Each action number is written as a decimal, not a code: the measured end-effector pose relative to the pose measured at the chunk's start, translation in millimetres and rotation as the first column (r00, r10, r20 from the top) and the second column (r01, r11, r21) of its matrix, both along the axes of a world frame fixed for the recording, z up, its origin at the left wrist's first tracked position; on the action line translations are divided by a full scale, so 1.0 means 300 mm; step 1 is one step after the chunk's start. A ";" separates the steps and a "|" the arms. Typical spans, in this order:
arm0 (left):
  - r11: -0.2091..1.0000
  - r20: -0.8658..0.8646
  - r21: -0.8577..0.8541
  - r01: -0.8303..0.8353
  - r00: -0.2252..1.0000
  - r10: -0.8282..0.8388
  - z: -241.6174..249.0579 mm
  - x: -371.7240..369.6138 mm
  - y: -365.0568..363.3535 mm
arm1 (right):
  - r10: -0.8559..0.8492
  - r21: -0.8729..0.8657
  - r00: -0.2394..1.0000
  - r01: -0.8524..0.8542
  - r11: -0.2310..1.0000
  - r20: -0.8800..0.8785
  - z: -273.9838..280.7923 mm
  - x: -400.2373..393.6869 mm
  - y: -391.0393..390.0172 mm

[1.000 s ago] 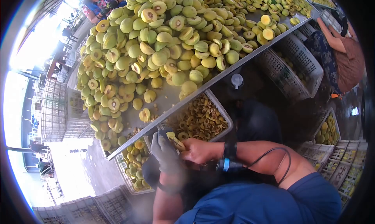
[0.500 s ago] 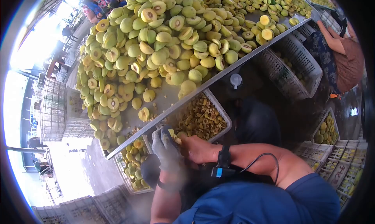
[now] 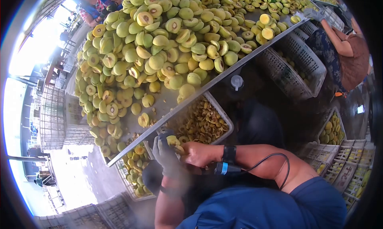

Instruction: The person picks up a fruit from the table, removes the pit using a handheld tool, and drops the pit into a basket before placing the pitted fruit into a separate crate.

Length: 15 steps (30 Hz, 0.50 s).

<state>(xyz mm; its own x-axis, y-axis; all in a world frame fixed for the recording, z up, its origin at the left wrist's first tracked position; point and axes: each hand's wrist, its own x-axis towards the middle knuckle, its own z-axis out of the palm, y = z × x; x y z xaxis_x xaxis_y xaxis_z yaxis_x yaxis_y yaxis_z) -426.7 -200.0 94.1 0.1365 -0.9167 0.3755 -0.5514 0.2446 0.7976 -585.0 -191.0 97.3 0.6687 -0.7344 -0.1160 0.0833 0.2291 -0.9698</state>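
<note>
My left hand (image 3: pixel 166 151), in a pale glove with dark fingertips, grips a yellow-green stone fruit half (image 3: pixel 172 141) just below the metal table edge. My bare right hand (image 3: pixel 196 153) is closed beside it, its fingers close to the fruit. Under the right wrist is a black corded tool (image 3: pixel 221 168) with a blue band; it runs into the right hand, its working end hidden. Halved stone fruits (image 3: pixel 155 61), some with brown stones showing, are heaped on the metal table (image 3: pixel 159 102). Below the hands is a crate of brownish fruit scraps (image 3: pixel 205 121).
A crate of fruit halves (image 3: pixel 135 165) stands at lower left. Grey plastic crates (image 3: pixel 295 65) sit under the table's right part, with stacked crates (image 3: pixel 343 165) at lower right. One person (image 3: pixel 345 57) works at right, another (image 3: pixel 97 5) at upper left. A clear cup (image 3: pixel 237 82) is near the table edge.
The fruit half shows more openly between my hands. My right hand and the black tool have turned slightly, and the tool now lies more in line with the hand. The view has shifted slightly.
</note>
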 end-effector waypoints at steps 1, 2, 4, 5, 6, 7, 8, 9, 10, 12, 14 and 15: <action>1.000 0.032 -0.026 0.006 0.999 -0.006 -0.011 0.010 -0.004 | 0.092 0.116 0.996 -0.093 0.989 0.011 0.006 -0.012 -0.012; 0.999 0.046 -0.043 0.004 0.999 -0.002 -0.024 0.018 0.005 | 0.183 0.230 0.983 -0.185 0.955 0.030 0.009 -0.027 -0.023; 0.989 0.172 -0.146 0.015 0.985 0.010 -0.040 0.031 0.006 | 0.252 0.398 0.962 -0.274 0.876 0.107 0.028 -0.039 -0.023; 0.974 0.286 -0.223 0.041 0.958 0.025 -0.041 0.046 -0.004 | 0.226 0.456 0.961 -0.275 0.847 0.158 0.048 -0.040 -0.012; 0.953 0.395 -0.294 0.076 0.917 0.049 -0.040 0.055 -0.013 | 0.197 0.512 0.958 -0.278 0.813 0.207 0.062 -0.038 -0.002; 0.970 0.268 -0.200 0.141 0.960 -0.084 0.012 0.037 -0.021 | 0.197 0.505 0.945 -0.308 0.807 0.261 0.067 -0.038 0.006; 0.969 0.124 -0.114 0.220 0.971 -0.206 0.074 0.023 -0.025 | 0.195 0.496 0.929 -0.337 0.801 0.315 0.070 -0.040 0.017; 0.952 -0.031 -0.041 0.304 0.952 -0.305 0.116 0.014 -0.031 | 0.198 0.484 0.908 -0.370 0.793 0.370 0.070 -0.041 0.024; 0.934 -0.091 -0.002 0.357 0.930 -0.356 0.102 0.020 -0.037 | 0.213 0.501 0.917 -0.366 0.785 0.337 0.063 -0.041 0.025; 0.899 -0.260 0.068 0.434 0.877 -0.404 0.074 0.048 -0.045 | 0.269 0.516 0.921 -0.383 0.766 0.283 0.041 -0.023 0.018; 0.860 -0.373 0.195 0.471 0.847 -0.379 0.139 0.044 -0.043 | 0.255 0.535 0.902 -0.415 0.736 0.348 0.051 -0.030 0.026; 0.869 -0.260 0.161 0.469 0.869 -0.421 0.142 0.052 -0.054 | 0.254 0.549 0.901 -0.418 0.723 0.351 0.059 -0.031 0.026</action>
